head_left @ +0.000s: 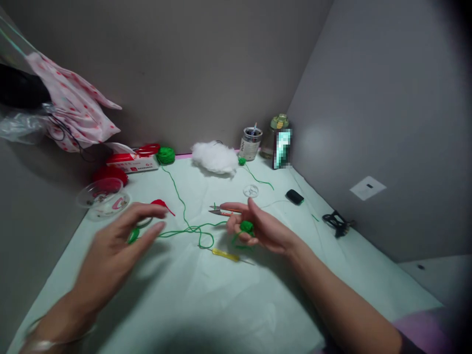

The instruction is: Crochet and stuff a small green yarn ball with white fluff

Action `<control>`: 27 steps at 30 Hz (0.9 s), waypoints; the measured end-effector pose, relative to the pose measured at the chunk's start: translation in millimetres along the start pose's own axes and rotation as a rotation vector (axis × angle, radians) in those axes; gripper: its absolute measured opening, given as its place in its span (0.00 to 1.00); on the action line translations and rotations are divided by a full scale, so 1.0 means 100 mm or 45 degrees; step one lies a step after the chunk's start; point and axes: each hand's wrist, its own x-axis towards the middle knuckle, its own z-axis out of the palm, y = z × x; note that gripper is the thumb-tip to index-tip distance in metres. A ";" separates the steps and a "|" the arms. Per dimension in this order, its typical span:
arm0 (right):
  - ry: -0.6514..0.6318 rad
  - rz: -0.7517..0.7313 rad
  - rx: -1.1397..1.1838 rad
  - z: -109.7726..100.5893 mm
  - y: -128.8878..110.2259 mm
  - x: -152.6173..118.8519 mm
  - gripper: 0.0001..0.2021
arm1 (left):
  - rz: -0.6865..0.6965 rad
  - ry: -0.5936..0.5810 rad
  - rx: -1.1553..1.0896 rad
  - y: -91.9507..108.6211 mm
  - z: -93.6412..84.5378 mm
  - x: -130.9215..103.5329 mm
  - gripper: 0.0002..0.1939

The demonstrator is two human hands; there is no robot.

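Background: grey walls (184, 73) meeting in a corner beyond both hands; pale cloth-like surface (206, 305) beneath them
Left hand (110, 250): blurred, raised, thumb and fingers parted with a gap between the tips; a green item (133, 235) shows behind it, mostly hidden
Right hand (265, 223): palm turned up, curled fingers holding a small green piece (247, 226) (stitches too small to read)
Green yarn (190, 229): loose, looping over the surface between the hands
Yellow-handled hook (225, 254): lying just below the right hand's fingers, on the near side
Orange-handled snips (220, 212): beside the right fingertips, blades pointing toward the left hand's side
Beyond left hand: red-and-white box (138, 164), green yarn ball (166, 155), clear containers (110, 206)
Beyond right hand: white fluffy stuffing (214, 158), tin (250, 147), white ring (251, 191)
Right of right hand: small black object (295, 196), well apart from it
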 end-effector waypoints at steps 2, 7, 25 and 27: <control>-0.011 0.057 0.057 0.06 0.11 0.03 0.33 | 0.135 -0.274 0.234 0.17 0.39 -0.04 0.06; 0.066 0.066 0.098 0.13 0.25 0.10 0.26 | 0.306 -0.623 0.227 0.09 0.98 -0.01 0.08; 0.145 0.038 -1.962 -0.20 -0.68 0.14 0.18 | 0.043 -0.737 0.329 -0.32 0.97 0.91 0.08; 0.283 -0.139 -2.186 -0.32 -0.88 0.37 0.18 | 0.075 -0.635 0.403 -0.37 0.93 1.29 0.09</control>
